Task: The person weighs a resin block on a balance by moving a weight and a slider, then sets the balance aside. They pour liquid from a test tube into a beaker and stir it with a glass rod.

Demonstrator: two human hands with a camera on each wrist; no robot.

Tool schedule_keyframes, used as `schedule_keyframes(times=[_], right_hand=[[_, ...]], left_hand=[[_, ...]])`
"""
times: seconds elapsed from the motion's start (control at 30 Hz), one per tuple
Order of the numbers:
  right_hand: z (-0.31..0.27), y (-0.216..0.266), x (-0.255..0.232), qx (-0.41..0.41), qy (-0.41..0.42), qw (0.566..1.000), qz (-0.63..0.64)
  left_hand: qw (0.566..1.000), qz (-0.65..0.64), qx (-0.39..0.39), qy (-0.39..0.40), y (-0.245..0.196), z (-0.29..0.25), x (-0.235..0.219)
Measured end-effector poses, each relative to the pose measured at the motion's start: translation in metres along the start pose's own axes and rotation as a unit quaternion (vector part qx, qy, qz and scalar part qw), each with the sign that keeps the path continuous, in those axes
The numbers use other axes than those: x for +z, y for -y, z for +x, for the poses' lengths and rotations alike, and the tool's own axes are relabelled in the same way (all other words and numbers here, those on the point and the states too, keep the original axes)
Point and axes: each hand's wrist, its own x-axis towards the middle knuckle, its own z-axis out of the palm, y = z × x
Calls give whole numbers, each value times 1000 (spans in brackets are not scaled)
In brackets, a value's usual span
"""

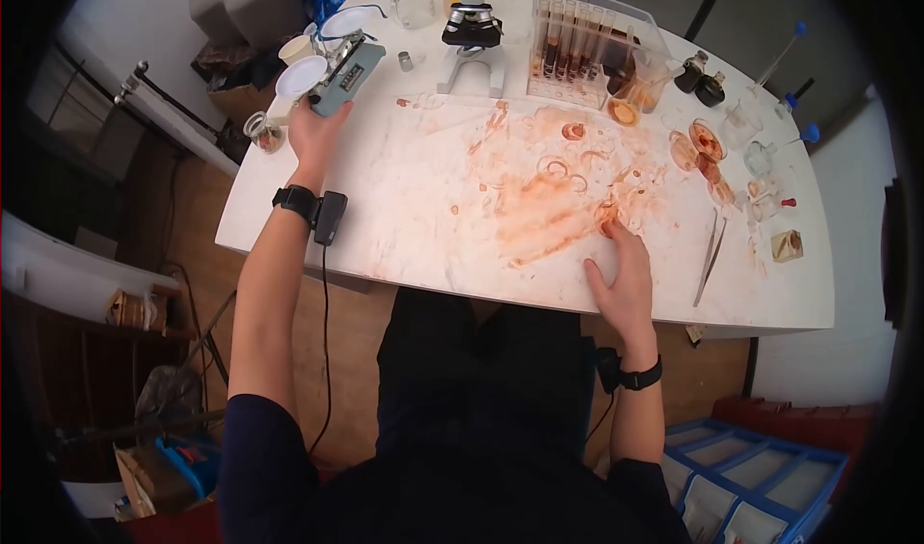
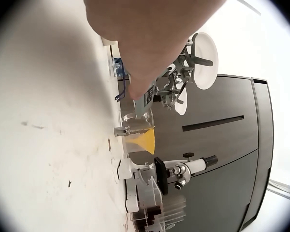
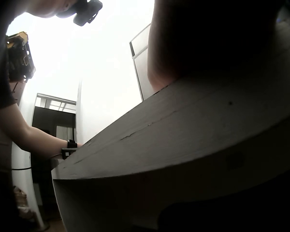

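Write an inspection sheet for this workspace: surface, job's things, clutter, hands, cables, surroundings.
Surface: white table, reddish-brown smears across its middle and right.
Job's things: balance scale with two white pans.
Clutter: microscope, test tubes, tweezers, dark bottles.
Hands: left hand grips the scale; right hand at the smears, nothing visibly held.
Cables: black cord hangs from the left wrist device.
Surroundings: grey cupboard beyond the table; brown floor below.

The person (image 1: 462,467) wears a dark blue shirt (image 1: 265,448) with short sleeves (image 1: 647,486), black pants (image 1: 481,376), a black left wrist band (image 1: 295,200) with a small box (image 1: 330,219) and a thin black cord (image 1: 327,352), a black right wrist band (image 1: 641,376) with its own box (image 1: 607,369), and dark gear (image 3: 88,12) on the head.
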Motion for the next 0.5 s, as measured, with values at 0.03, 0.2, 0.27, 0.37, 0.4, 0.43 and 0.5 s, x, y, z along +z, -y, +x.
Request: schedule_keyframes(times=[0.03, 0.2, 0.27, 0.37, 0.4, 0.43, 0.5], right_hand=[[0, 0, 0, -4, -2, 1000, -3], [2, -1, -1, 0, -3, 1000, 3], [1, -3, 0, 2, -5, 1000, 1], [1, 0, -1, 7, -3, 1000, 7], [2, 0, -2, 6, -3, 1000, 6], [2, 0, -2, 5, -2, 1000, 6], [2, 0, -2, 3, -1, 1000, 7]], left_hand=[[1000, -1, 0, 0, 1, 5, 6], [999, 37, -27, -5, 1, 20, 35], [999, 41, -30, -5, 5, 26, 46], [998, 67, -9, -7, 15, 37, 60], [997, 76, -1, -10, 13, 39, 61], [996, 85, 6, -12, 11, 38, 62], [995, 95, 19, -19, 10, 39, 66]])
